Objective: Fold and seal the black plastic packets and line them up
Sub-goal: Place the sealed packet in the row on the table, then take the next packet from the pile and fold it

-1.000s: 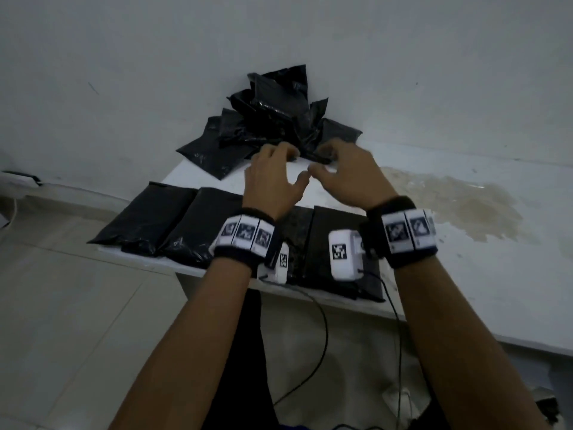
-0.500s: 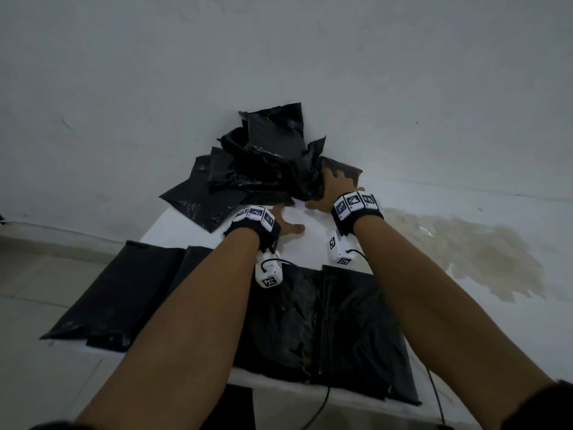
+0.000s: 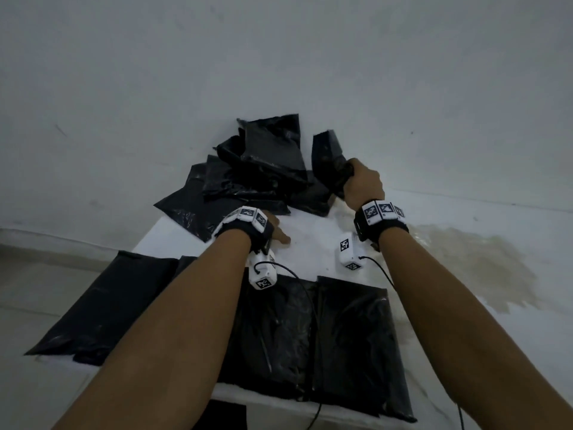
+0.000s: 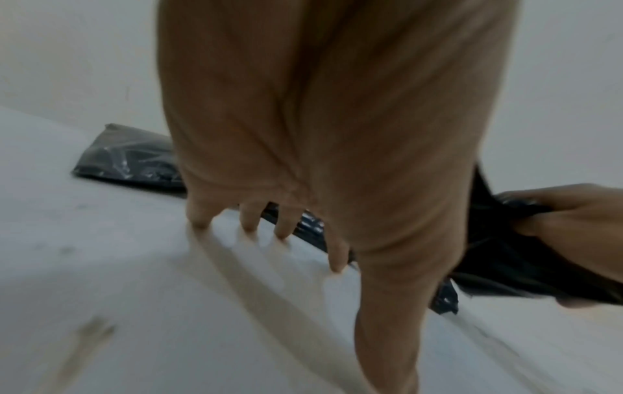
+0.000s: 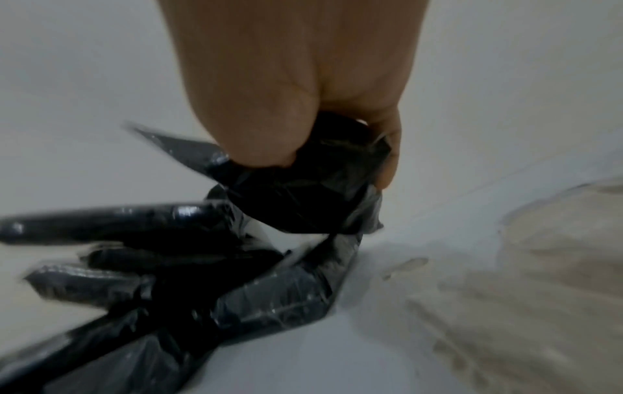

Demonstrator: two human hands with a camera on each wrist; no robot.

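The right hand [image 3: 362, 181] has its fingers [image 5: 387, 160] curled tight round a crumpled packet [image 3: 328, 156], lifted clear of the surface [image 3: 310, 243], just beside the pile [image 3: 257, 175] of loose packets that lies against the wall beyond the fingers. The left hand [image 3: 273, 231] holds nothing: its fingers [image 4: 249, 221] are spread and fairly straight, tips on or just above the surface at the near edge of the pile. Nearer the person than both hands lies the row [image 3: 350, 336] of flat packets already lined up.

The main risk, as I judge it, is the grip itself. The packet is bunched in a fist, so creases set now may make a clean fold and seal harder later. In the right wrist view another packet [image 5: 269, 293] sits directly under the held one; whether they touch I cannot tell, but a snagged corner could drag it along or topple the pile off the surface's left edge. The wrist cables [image 3: 297, 283] trail over the row, so a quick pull back could shift the finished packets out of line.
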